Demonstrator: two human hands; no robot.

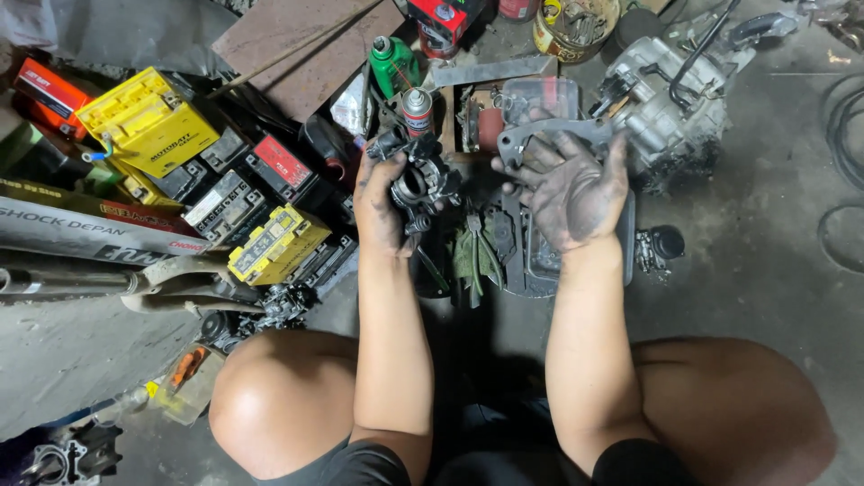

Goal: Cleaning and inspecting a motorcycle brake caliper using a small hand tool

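Left hand (382,202) wrapped round a dark carburetor (418,184), fingers (371,166) pressed against its body, held above the concrete floor (747,270); right hand (576,189) palm-up, greasy fingers (616,153) spread, empty; grey metal bracket (540,135) just beyond those fingertips; red-capped spray can (417,110) just past the carburetor; green-handled pliers (474,247) below, between both wrists; yellow batteries (148,121) well left.

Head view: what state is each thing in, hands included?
Left hand: closed around the carburetor, greasy.
Carburetor: held up off the floor.
Right hand: open, palm up, empty, greasy.
Spray can: upright, capped.
Green bottle: upright, capped.
Pliers: lying flat on the floor.
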